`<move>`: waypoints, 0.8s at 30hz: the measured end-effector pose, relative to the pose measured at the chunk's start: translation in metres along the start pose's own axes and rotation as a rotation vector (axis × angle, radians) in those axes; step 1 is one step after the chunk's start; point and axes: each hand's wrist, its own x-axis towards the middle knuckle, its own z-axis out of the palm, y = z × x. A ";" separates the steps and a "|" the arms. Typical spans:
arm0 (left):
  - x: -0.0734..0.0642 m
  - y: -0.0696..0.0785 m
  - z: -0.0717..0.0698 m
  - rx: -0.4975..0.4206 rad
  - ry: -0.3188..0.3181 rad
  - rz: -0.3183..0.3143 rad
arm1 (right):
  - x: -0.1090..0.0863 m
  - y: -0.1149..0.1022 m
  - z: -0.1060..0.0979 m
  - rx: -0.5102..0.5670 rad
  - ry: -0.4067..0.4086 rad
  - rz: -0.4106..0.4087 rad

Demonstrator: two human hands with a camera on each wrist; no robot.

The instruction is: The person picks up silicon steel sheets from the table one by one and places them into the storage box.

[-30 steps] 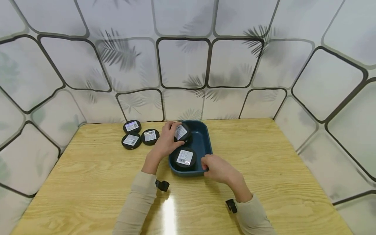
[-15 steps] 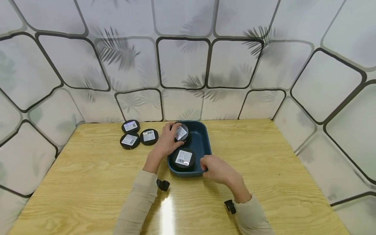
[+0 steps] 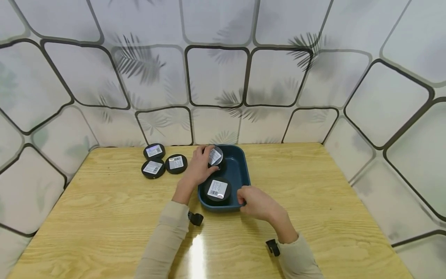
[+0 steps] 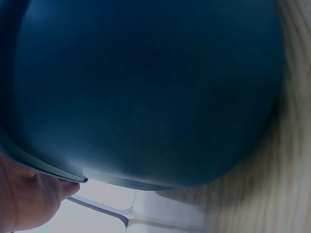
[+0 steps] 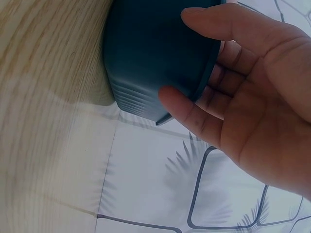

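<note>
A dark blue rectangular tray (image 3: 241,170) stands on the wooden table. My left hand (image 3: 199,166) reaches over its left wall and grips a round black container with a white label (image 3: 215,155) at the tray's back left. In front of that, a second black round container (image 3: 217,190) lies label up inside the tray. My right hand (image 3: 258,202) holds the tray's front right rim; in the right wrist view its thumb (image 5: 204,22) is outside the wall and several fingers reach over the rim. The tray's outer wall (image 4: 146,97) fills most of the left wrist view.
Left of the tray, 3 more black round containers lie together on the table (image 3: 104,201): a back one (image 3: 154,150), a front one (image 3: 152,168) and a right one (image 3: 176,163). A patterned wall covering (image 3: 216,77) rises behind the table's back edge.
The view has shifted slightly. Both hands keep their places on the container and the tray rim; the containers on the table have not moved.
</note>
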 end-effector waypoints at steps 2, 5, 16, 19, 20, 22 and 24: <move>0.001 -0.001 0.002 0.000 -0.005 -0.004 | 0.000 0.000 0.000 0.003 -0.002 0.005; 0.002 -0.001 0.003 0.002 -0.015 -0.012 | 0.000 -0.001 -0.001 0.006 -0.002 0.006; 0.005 0.002 0.002 0.043 -0.034 -0.014 | -0.002 -0.002 -0.002 -0.007 0.005 0.002; 0.005 0.003 0.001 0.063 -0.060 -0.035 | -0.002 -0.002 -0.001 -0.014 0.007 -0.005; 0.005 0.003 0.001 0.068 -0.073 -0.046 | -0.002 -0.002 -0.001 -0.017 0.010 -0.009; 0.005 0.003 0.001 0.079 -0.088 -0.055 | -0.002 -0.001 0.000 -0.022 0.018 -0.016; 0.005 0.003 0.001 0.087 -0.105 -0.060 | -0.002 -0.001 0.000 -0.028 0.026 -0.024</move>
